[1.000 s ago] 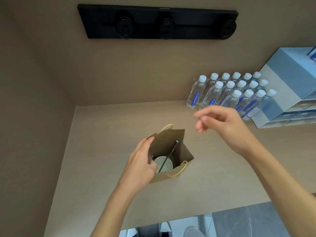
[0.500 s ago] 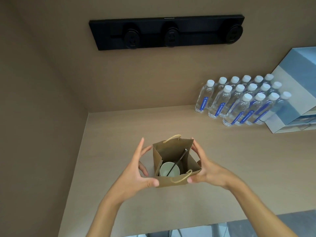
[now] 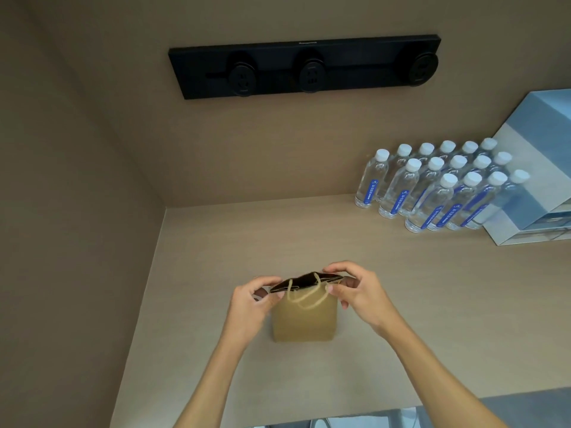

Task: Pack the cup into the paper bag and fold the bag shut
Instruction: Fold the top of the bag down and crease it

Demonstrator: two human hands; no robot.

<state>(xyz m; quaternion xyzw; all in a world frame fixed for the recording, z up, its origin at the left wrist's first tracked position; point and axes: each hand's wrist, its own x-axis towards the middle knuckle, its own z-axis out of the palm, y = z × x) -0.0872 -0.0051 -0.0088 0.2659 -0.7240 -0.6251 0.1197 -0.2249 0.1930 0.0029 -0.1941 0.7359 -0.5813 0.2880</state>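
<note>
The head view looks down on a paper bag (image 3: 304, 319) standing upright on a beige counter (image 3: 401, 304), near the person and left of centre. The left hand (image 3: 251, 299) pinches the left end of the bag's mouth and the right hand (image 3: 355, 291) pinches the right end, each with thumb toward the near side and fingers (image 3: 335, 268) curled over the far side. The mouth is pressed to a narrow dark slit, not fully shut. The cord handles (image 3: 304, 295) hang down over the near face. The cup cannot be seen; judging by the task, it is probably inside the bag.

The step in hand appears to be flattening the top before folding. To do it well, the two edges should meet evenly along their whole length, the side pleats tucked inward, and the handles kept clear of the crease line. The fold should then roll toward one face with both hands moving together, so that the bag stays upright and the cup does not tip.

Half a second earlier the bag stood wide open, with a white cup and a dark stick visible inside, and the hands were spread at its sides. Now the mouth is nearly closed and the contents are hidden. The water bottles (image 3: 438, 186) at the far right and the black socket strip (image 3: 304, 69) on the wall sit as before.
</note>
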